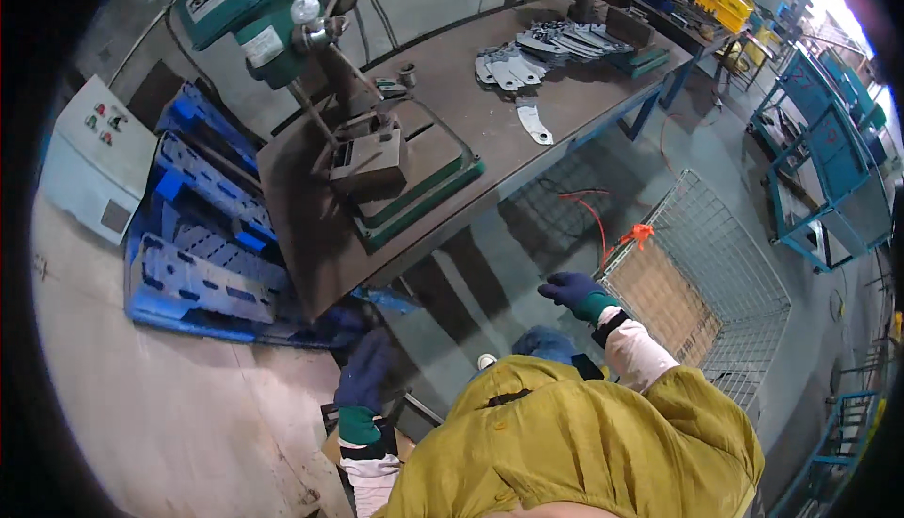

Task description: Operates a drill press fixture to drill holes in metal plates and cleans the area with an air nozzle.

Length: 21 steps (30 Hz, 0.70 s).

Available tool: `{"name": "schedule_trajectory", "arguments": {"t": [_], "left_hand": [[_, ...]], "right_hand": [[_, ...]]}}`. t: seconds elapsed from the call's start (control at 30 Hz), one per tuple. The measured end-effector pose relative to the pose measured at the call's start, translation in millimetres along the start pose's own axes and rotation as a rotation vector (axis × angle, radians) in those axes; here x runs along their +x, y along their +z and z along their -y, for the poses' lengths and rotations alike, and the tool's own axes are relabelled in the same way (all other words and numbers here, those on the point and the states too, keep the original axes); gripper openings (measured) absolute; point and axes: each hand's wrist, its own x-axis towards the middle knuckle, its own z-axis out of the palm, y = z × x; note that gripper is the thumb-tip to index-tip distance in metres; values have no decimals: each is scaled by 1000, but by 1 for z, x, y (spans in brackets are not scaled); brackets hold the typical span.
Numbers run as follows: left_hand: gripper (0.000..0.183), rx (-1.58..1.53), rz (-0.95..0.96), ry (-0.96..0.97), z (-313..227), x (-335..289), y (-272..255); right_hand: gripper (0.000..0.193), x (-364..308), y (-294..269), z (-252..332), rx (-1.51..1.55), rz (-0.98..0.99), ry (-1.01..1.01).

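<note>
My left hand (367, 367), in a dark blue glove with a green cuff, hangs low beside the near corner of the brown metal workbench (311, 235), above a dark box-like thing by my legs; it holds nothing that I can see. My right hand (573, 290), gloved the same way, is stretched out in front of me with its fingers loosely curled and nothing in it, close to the top edge of a wire mesh cage bin (716, 273). My yellow jacket fills the lower middle of the view.
A green drill press (311, 38) stands on the bench with a vise under it. Flat grey metal blanks (537, 52) lie in a heap farther along. Blue plastic pallets (202, 226) lean at left beside a grey control box (94, 155). Blue frames stand at right.
</note>
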Motion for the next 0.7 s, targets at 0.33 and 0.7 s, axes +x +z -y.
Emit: {"name": "schedule_trajectory", "arguments": {"t": [0.33,0.7], "left_hand": [[45,-18,88,-356,28,51,33],[39,-80,199,-479,12,186,55]], "right_hand": [[73,61,-90,-104,57,-581,439],[125,144,-94,-172,432,-1127,953]]}}
